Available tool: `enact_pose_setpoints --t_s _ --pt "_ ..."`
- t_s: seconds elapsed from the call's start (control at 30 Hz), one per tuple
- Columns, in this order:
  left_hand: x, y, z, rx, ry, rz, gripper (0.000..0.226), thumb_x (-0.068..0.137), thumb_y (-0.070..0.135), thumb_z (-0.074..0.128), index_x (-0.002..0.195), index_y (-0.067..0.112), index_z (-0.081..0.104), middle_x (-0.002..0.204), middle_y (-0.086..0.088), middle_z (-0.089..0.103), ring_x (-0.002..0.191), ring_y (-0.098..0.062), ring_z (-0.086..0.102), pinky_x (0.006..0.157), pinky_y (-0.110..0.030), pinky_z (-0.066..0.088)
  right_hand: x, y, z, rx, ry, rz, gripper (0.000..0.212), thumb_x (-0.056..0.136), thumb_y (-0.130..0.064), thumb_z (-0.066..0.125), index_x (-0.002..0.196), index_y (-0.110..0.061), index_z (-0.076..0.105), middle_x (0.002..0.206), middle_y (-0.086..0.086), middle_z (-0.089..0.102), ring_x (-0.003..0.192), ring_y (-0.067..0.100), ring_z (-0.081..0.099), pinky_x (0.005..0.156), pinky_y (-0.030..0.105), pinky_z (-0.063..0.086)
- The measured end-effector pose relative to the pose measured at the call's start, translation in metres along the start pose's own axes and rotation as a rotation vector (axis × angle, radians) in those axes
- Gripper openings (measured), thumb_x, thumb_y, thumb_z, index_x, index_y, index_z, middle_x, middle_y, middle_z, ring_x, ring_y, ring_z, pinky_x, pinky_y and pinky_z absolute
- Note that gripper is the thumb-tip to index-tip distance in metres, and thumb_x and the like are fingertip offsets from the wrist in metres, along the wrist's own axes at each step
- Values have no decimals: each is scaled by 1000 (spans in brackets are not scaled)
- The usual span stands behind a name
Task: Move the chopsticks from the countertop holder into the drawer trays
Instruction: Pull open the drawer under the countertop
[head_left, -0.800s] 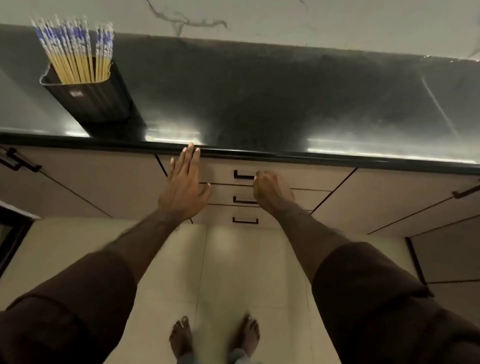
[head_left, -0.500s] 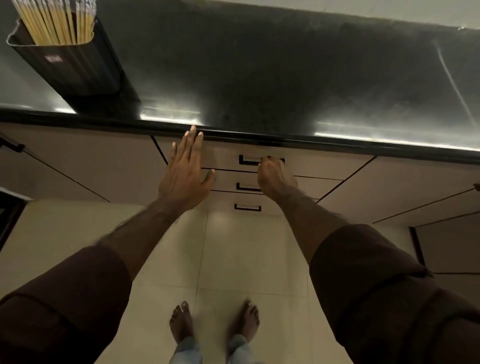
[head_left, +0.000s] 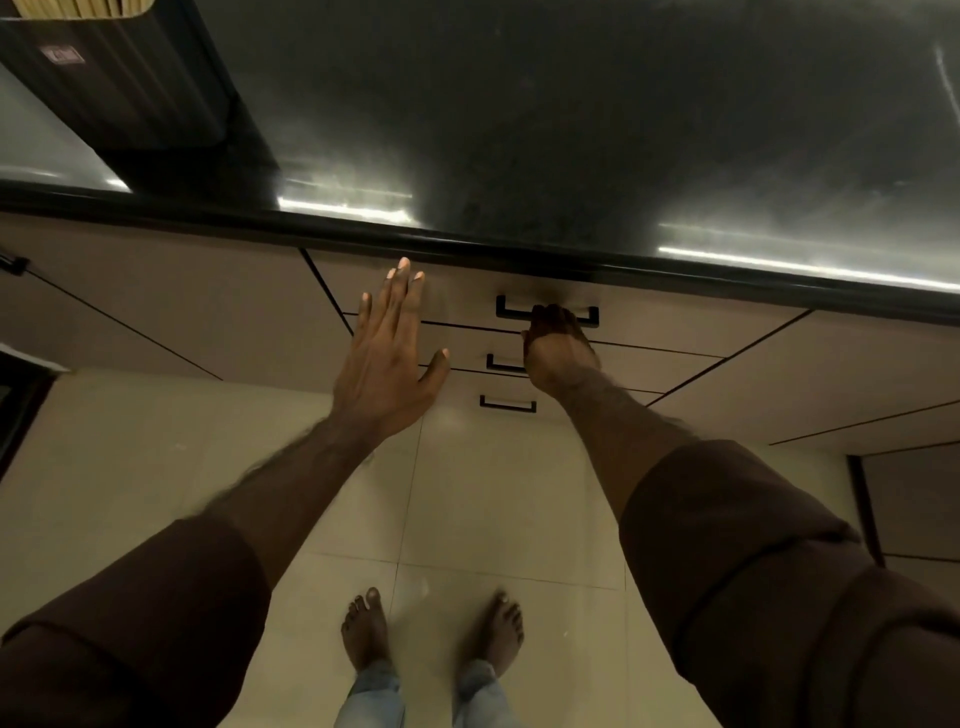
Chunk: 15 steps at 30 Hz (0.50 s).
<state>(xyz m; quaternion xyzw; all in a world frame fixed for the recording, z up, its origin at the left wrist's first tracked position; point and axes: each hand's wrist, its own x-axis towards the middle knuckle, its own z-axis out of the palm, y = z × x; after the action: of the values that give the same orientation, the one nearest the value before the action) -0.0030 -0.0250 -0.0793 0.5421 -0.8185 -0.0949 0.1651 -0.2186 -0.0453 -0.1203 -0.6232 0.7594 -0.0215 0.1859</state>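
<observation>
I'm getting one head view, looking steeply down over the countertop edge: dark counter beyond it, drawer fronts just beneath, floor tiles nearest me.

Table top looks like dark polished stone, glossy w/ streaky light glare near its rounded front edge; holder is dark, ribbed, semi-matt, prob. plastic, w/ pale wood-look chopsticks in it. Drawer fronts are smooth matt beige laminate w/ thin black matt metal-look handles. Floor is cream tile w/ soft sheen; sleeves are dark brown matt cloth.
</observation>
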Motion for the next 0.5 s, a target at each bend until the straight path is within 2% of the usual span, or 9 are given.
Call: enact_pose_setpoints --t_s 0.17,0.33,0.5 --pt "2 6 2 -23 64 -6 86 90 39 50 154 6 3 163 -13 -1 152 -23 -2 123 -39 4 15 -1 6 19 -63 98 55 99 -18 50 150 -16 29 158 9 26 144 30 25 118 41 24" --pt "1 7 1 -20 91 -10 86 90 42 47 154 6 2 163 -14 -1 152 -23 -2 123 -41 5 23 -5 4 13 -53 137 45 98 -16 50 143 -13 41 150 13 38 137 33 36 113 44 34" --pt "-1 -2 0 1 87 -29 86 90 42 46 154 7 1 164 -13 -3 151 -21 -6 122 -38 1 17 -5 10 -22 -29 134 41 103 -19 40 144 -14 40 146 12 43 132 29 42 105 41 38"
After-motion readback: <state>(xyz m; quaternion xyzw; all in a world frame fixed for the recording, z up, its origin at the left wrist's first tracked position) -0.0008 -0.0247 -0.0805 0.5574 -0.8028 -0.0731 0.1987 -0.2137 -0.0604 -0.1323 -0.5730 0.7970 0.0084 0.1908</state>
